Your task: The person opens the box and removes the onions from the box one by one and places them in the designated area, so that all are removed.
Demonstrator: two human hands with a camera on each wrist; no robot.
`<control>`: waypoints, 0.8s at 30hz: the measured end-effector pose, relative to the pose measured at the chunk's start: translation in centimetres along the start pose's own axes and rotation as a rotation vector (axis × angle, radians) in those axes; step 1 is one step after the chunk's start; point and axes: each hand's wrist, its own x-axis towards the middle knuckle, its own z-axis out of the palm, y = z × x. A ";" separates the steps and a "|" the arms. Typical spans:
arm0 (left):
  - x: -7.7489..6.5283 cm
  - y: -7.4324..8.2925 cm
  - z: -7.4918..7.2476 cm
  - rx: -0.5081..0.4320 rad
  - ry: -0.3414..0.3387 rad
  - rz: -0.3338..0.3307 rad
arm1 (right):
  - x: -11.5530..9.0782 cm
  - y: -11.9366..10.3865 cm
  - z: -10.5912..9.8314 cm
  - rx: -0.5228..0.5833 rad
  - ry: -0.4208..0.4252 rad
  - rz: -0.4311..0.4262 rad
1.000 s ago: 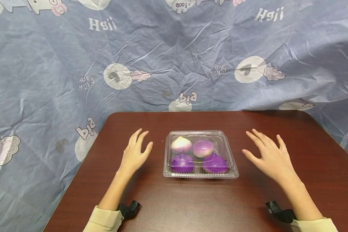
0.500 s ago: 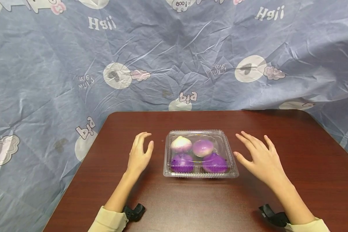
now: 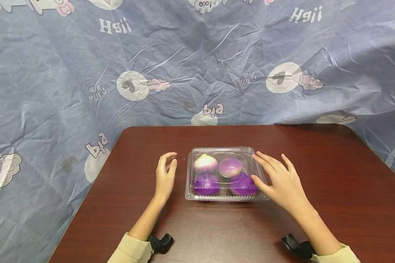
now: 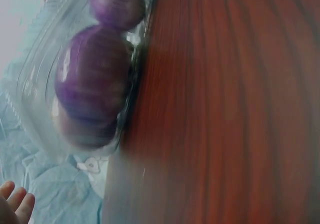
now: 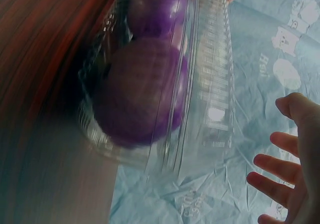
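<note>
A clear plastic clamshell box (image 3: 227, 198) stands lid-down on the table in the head view. Through its lid show several purple and whitish, onion-like bulbs (image 3: 230, 168), some with pointed tops. Just off the box's left side is my left hand (image 3: 165, 177), fingers loosely bent and holding nothing. My right hand (image 3: 281, 182) has its fingers spread, and its thumb and fingertips overlap the box's right edge in the head view. In the right wrist view the fingers (image 5: 280, 169) stand apart from the ribbed lid edge.
The dark reddish-brown table (image 3: 217, 233) has rounded far corners. Behind it hangs a creased blue printed cloth (image 3: 197, 73). Each wrist wears a black camera mount, the left mount (image 3: 161, 243) and the right mount (image 3: 297, 247).
Both hands have moved inward toward the box, the left to the right and the right to the left. The left fingers have bent more. The box has stayed in place.
</note>
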 end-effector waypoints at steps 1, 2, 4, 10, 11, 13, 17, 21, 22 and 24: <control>-0.1 0.0 0.2 -0.033 0.013 -0.014 | 0.1 -0.2 0.1 0.005 0.013 -0.009; -0.2 0.0 0.4 -0.063 0.023 -0.028 | 0.1 -0.4 0.3 0.008 0.025 -0.021; -0.3 -0.1 0.8 -0.118 0.036 -0.039 | 0.3 -0.8 0.5 0.016 0.051 -0.042; -0.5 -1.1 2.0 -0.200 0.051 -0.042 | 0.7 -2.0 1.3 0.045 0.087 -0.098; -0.5 -1.2 2.2 -0.206 0.047 -0.049 | 0.7 -2.2 1.4 0.049 0.085 -0.104; -0.7 -1.3 2.7 -0.229 0.048 -0.064 | 0.8 -2.5 1.7 0.053 0.084 -0.117; -1.0 -1.7 3.4 -0.259 0.042 -0.094 | 0.9 -3.2 2.4 0.081 0.087 -0.139; -1.2 -2.2 3.8 -0.289 0.032 -0.097 | 1.0 -3.9 3.0 0.107 0.079 -0.158; -1.2 -2.4 3.9 -0.300 0.028 -0.101 | 1.1 -4.0 3.1 0.111 0.073 -0.159; -1.2 -2.6 3.9 -0.320 0.019 -0.119 | 1.2 -4.4 3.4 0.116 0.065 -0.167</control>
